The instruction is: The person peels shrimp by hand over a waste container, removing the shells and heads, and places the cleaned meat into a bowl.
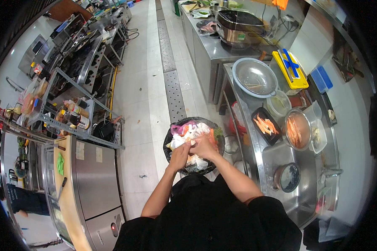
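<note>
My left hand (180, 156) and my right hand (204, 147) meet over a waste bin lined with a black bag (167, 147). Between their fingertips is a small pale piece (193, 142), mostly covered by the fingers; what it is cannot be made out. Below the hands the bin is heaped with crumpled white tissue or plastic (177, 141), a pink-purple plastic bag (177, 129), orange scraps (211, 136) and some green leaves (219, 131).
At right, a steel sink (271, 153) holds a dark pot (288, 177). Beside it are a black tray of orange strips (266, 125), a steel bowl with more strips (298, 130) and a colander (254, 77). A knife (62, 185) lies on a wooden board (69, 200) at left; another person (28, 199) stands beyond.
</note>
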